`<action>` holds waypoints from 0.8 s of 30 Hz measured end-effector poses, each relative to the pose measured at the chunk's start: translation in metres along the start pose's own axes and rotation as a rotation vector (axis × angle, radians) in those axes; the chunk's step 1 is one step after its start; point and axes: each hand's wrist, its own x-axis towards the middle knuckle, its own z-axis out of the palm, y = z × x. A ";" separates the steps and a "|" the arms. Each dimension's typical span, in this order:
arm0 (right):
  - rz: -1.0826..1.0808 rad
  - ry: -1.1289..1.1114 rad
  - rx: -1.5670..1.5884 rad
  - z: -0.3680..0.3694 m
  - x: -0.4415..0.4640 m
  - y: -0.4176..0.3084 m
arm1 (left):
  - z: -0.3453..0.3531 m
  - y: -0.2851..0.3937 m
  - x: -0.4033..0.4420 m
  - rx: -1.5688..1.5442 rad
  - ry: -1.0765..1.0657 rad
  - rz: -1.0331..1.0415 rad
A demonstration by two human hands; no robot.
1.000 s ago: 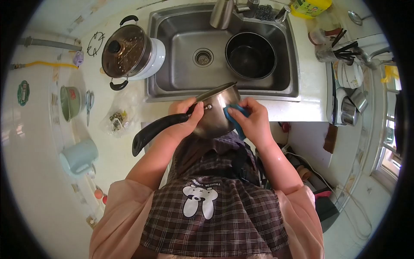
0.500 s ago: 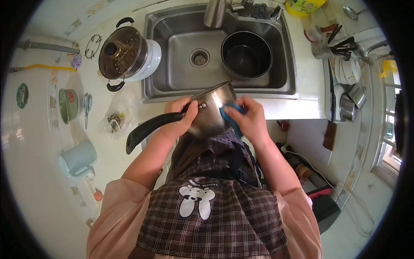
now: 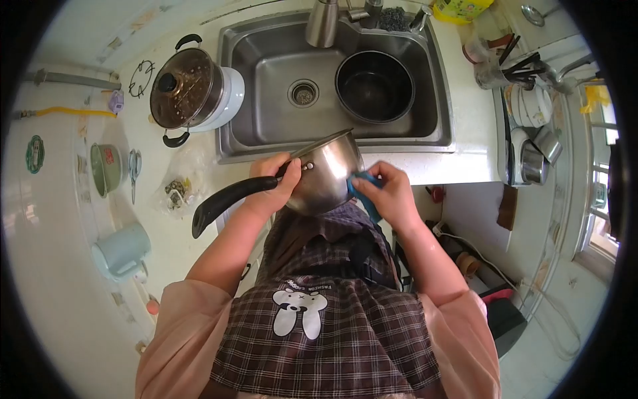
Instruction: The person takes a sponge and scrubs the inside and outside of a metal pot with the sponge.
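Note:
A steel saucepan (image 3: 325,174) with a long black handle (image 3: 229,199) is tilted in front of the sink's near edge, its side facing me. My left hand (image 3: 278,183) grips it near the joint of handle and pan, the thumb on the outside. A blue cloth (image 3: 365,193) lies against the pan's right side, pinched in my right hand (image 3: 392,193). Some of the fingers of both hands are hidden. Beyond the saucepan, a dark round pot (image 3: 375,86) sits in the steel sink (image 3: 266,126).
At the sink's left stands a lidded pot (image 3: 186,90) with black handles. A plastic bag (image 3: 178,189), scissors (image 3: 134,174) and a light blue jug (image 3: 123,251) are on the left. A dish rack with plates (image 3: 528,106) is at the right.
My right hand and the blue cloth have moved slightly down along the pan's side. The view has shifted a little, with the saucepan still held in my left hand.

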 end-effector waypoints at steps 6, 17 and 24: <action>-0.169 0.132 -0.044 0.011 0.027 -0.010 | -0.002 -0.003 -0.004 -0.033 0.004 -0.013; -0.675 0.261 -0.503 0.029 0.010 -0.015 | -0.001 0.003 -0.003 -0.047 0.014 -0.030; -0.503 0.208 -0.547 0.026 0.007 -0.032 | 0.000 0.003 -0.003 0.006 0.018 -0.023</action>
